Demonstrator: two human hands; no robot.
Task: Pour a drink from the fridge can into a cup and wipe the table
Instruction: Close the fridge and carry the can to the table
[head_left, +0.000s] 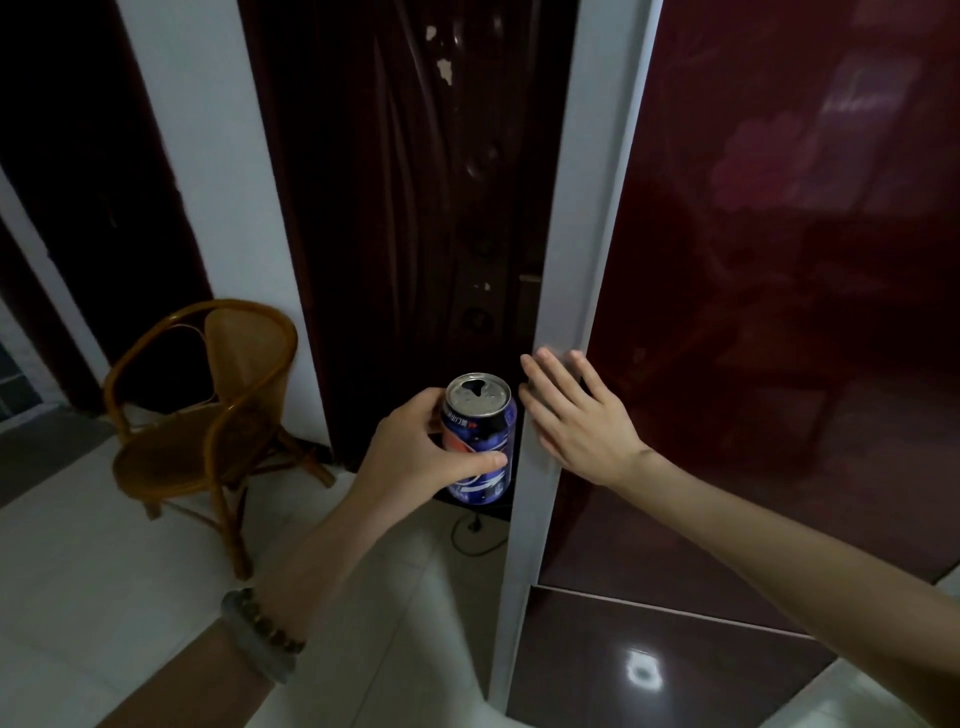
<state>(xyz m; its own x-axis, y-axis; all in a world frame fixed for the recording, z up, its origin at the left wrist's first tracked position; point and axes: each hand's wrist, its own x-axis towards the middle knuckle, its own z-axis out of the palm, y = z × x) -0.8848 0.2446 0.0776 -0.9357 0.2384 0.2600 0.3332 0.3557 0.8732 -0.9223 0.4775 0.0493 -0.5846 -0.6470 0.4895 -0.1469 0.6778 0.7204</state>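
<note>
A blue drink can (480, 441) with a silver top and an open mouth stands upright in my left hand (415, 457), which grips it around the side. My right hand (576, 415) lies flat with fingers spread on the grey edge of the dark red fridge door (779, 312), just right of the can. The fridge door (566, 291) looks shut or nearly shut. No cup or table is in view.
A rattan chair (208, 415) stands on the pale tiled floor to the left. Behind the can is a dark brown door (415, 208), and a black cable (475, 535) lies on the floor below it. White wall strips flank the door.
</note>
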